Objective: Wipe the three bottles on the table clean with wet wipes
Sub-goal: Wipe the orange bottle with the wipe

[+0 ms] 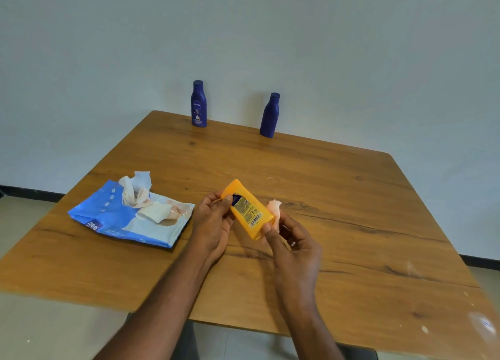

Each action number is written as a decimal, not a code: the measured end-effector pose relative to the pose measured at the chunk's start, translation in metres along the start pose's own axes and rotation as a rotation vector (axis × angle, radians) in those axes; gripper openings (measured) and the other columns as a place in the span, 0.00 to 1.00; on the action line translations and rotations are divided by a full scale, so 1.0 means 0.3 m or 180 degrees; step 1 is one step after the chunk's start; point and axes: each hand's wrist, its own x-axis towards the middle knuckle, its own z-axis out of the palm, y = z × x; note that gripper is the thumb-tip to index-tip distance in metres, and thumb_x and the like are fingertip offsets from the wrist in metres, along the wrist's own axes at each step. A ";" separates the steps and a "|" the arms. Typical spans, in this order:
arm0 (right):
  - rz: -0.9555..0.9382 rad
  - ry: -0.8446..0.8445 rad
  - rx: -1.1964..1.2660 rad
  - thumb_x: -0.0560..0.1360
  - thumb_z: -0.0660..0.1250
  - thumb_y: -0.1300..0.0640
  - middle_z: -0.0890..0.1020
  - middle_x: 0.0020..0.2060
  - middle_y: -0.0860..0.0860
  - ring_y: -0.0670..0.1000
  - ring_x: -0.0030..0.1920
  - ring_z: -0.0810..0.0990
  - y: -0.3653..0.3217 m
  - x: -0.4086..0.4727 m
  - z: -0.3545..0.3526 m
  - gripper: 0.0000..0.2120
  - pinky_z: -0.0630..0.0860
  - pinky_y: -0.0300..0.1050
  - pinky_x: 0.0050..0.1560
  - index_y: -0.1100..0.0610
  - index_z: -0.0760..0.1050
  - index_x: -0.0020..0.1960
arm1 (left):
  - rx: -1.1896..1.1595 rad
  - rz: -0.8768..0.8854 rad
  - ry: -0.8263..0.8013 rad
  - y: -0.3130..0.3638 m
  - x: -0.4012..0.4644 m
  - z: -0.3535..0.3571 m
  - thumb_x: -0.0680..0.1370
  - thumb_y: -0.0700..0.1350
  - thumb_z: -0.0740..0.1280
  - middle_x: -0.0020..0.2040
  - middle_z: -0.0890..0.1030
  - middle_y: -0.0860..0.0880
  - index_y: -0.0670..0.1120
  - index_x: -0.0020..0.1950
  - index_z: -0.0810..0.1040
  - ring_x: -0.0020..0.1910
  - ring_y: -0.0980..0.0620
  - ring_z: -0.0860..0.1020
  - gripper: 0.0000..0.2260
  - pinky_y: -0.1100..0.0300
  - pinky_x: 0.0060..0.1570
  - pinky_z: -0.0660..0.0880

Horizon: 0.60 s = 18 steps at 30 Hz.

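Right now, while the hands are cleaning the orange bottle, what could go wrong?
The left hand grips only the orange bottle's far end, so rubbing with the wet wipe in the right hand might make it slip and drop onto the table. The wipes pack lies open, so its wipes may dry out. The two blue bottles stand near the back edge; a careless reach could topple them.

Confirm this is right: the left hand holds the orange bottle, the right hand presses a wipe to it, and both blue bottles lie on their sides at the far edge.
One thing is wrong. In the head view the blue bottles stand upright at the table's far edge. The rest holds: the left hand holds the orange bottle and the right hand presses a wipe to it.
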 end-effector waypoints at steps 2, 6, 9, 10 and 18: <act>-0.0111 -0.0018 0.0110 0.71 0.76 0.64 0.87 0.48 0.50 0.51 0.51 0.85 -0.031 0.014 0.010 0.14 0.82 0.52 0.51 0.52 0.84 0.55 | 0.0095 -0.0005 -0.0208 0.006 -0.012 -0.005 0.75 0.37 0.72 0.49 0.85 0.41 0.42 0.56 0.73 0.46 0.48 0.86 0.13 0.54 0.44 0.84; -0.0336 -0.0068 0.0271 0.71 0.76 0.62 0.87 0.49 0.51 0.53 0.52 0.85 -0.095 0.075 -0.026 0.14 0.82 0.55 0.52 0.53 0.85 0.55 | 0.0545 0.0052 -0.0831 0.007 -0.029 -0.009 0.68 0.39 0.80 0.54 0.82 0.42 0.45 0.59 0.73 0.51 0.47 0.84 0.24 0.53 0.47 0.81; -0.0471 -0.0234 0.0207 0.72 0.75 0.63 0.87 0.50 0.52 0.53 0.53 0.85 -0.127 0.110 -0.053 0.13 0.83 0.53 0.51 0.54 0.85 0.56 | 0.1052 0.0088 -0.1420 -0.004 -0.034 -0.013 0.70 0.41 0.79 0.57 0.81 0.47 0.52 0.72 0.73 0.56 0.50 0.82 0.32 0.56 0.50 0.79; -0.0533 -0.0258 0.0140 0.72 0.75 0.64 0.87 0.50 0.51 0.52 0.52 0.85 -0.132 0.116 -0.055 0.13 0.83 0.51 0.50 0.54 0.85 0.55 | 0.1219 0.0129 -0.1630 -0.009 -0.036 -0.014 0.72 0.39 0.77 0.58 0.81 0.47 0.52 0.72 0.74 0.57 0.50 0.82 0.30 0.57 0.52 0.79; -0.2454 -0.0119 -0.2356 0.75 0.70 0.65 0.85 0.52 0.47 0.47 0.52 0.81 -0.112 0.100 -0.051 0.12 0.80 0.44 0.49 0.56 0.84 0.56 | 0.2692 0.1275 -0.1519 -0.039 -0.079 0.017 0.73 0.44 0.74 0.44 0.82 0.50 0.51 0.52 0.83 0.44 0.54 0.78 0.08 0.54 0.44 0.76</act>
